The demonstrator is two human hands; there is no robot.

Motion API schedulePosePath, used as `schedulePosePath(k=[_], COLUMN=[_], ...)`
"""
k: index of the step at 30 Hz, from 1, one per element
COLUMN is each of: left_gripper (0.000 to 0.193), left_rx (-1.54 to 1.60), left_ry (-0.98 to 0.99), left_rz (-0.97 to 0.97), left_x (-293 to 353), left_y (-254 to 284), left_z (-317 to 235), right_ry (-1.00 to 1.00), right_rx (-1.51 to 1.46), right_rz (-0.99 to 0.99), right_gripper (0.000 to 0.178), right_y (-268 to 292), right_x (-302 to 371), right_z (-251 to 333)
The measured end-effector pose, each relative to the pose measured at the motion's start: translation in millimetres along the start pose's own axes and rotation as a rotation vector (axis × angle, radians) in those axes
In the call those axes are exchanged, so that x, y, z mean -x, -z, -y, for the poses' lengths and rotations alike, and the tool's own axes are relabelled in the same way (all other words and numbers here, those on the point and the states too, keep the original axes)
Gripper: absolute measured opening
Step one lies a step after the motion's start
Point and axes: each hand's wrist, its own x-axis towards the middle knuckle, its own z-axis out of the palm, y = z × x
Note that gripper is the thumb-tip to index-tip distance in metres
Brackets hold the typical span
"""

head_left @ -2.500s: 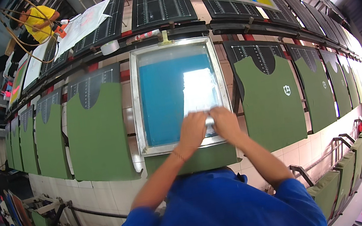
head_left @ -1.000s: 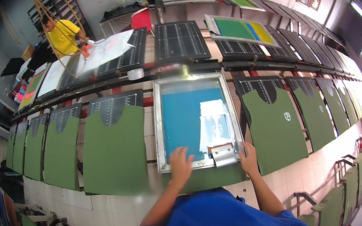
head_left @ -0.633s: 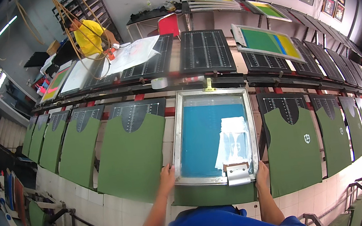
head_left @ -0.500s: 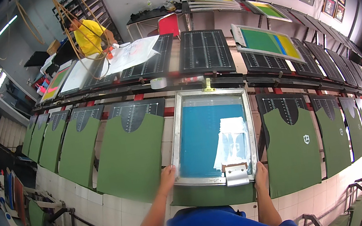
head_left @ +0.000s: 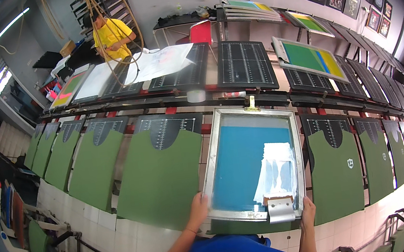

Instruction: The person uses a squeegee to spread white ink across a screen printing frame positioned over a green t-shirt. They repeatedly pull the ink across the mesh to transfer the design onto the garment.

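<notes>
Both my hands grip a screen-printing frame with a metal rim and blue mesh. The fingers of my left hand close on its left rim near the lower corner. On the lower right rim, my right hand does the same. White ink is smeared over the mesh's right part. A squeegee with a silvery handle rests at the near end of the ink. Below the frame shows a strip of green shirt fabric; the rest of that piece is hidden.
Green shirt pieces lie on boards to the left and right; the right ones bear a white emblem. Across the rail are dark boards, another screen and white sheets. A person in yellow stands at far left.
My view has shifted, so the scene sits lower and to the right. The frame looks slightly larger and nearer to me, still in both hands. The person in yellow has drawn back from the sheets.
</notes>
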Motion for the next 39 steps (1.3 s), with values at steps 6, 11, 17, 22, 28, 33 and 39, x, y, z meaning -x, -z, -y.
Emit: schedulePosePath(k=[6, 11, 17, 22, 28, 33, 39], left_gripper=[0.038, 0.042, 0.042, 0.041, 0.04, 0.04, 0.044], left_rx=[0.037, -0.127, -0.14, -0.069, -0.05, -0.054, 0.088], left_ry=[-0.047, -0.071, -0.045, -0.056, -0.067, -0.044, 0.064], left_rz=[-0.05, -0.168, -0.097, -0.107, -0.116, -0.084, -0.065], left_x=[-12, -57, -99, -121, -135, -149, -152], left_y=[139, 277, 367, 384, 391, 396, 395], left_z=[45, 81, 68, 73, 70, 74, 68], right_ry=[0.043, -0.008, -0.06, -0.047, -0.04, -0.046, -0.075], right_rx=[0.017, -0.013, -0.077, -0.097, -0.09, -0.066, -0.03], right_rz=[0.009, 0.054, 0.119, 0.115, 0.111, 0.074, -0.011], right_gripper=[0.036, 0.033, 0.032, 0.032, 0.033, 0.03, 0.028], right_y=[-112, -249, -346, -374, -395, -400, -405], right_x=[72, 101, 116, 116, 119, 118, 122], right_z=[-21, -82, -93, -101, -92, -93, -88])
